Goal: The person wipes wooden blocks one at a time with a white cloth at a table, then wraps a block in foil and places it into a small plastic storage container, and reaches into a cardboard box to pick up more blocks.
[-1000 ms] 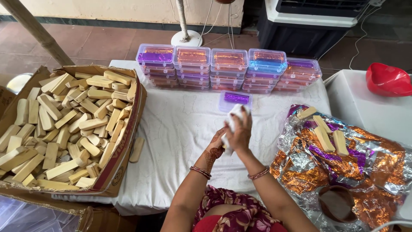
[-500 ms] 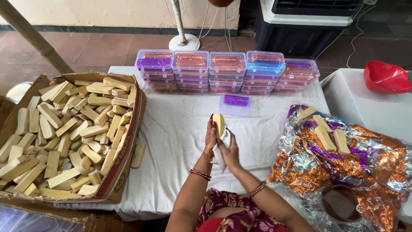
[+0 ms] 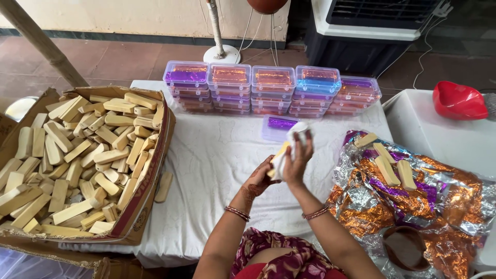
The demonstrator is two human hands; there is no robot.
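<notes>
My left hand (image 3: 260, 179) and my right hand (image 3: 298, 156) are together above the middle of the white-clothed table (image 3: 217, 155). Between them they hold a pale yellow bar (image 3: 279, 153) and a white cloth (image 3: 298, 131) wrapped against it. The left hand grips the bar's lower end. The right hand presses the cloth on its upper side. Just beyond the hands lies a single clear plastic box with purple foil (image 3: 279, 125).
A cardboard box (image 3: 150, 186) full of pale bars (image 3: 82, 150) stands at the left, one loose bar (image 3: 164, 186) beside it. Stacked clear boxes (image 3: 271, 88) line the far edge. Crumpled orange-purple foil (image 3: 413, 201) with several bars (image 3: 392, 168) lies right. A red bowl (image 3: 457, 101) sits far right.
The hands have shifted right and turned the bar. The right hand now lifts the white cloth higher over the bar's top end.
</notes>
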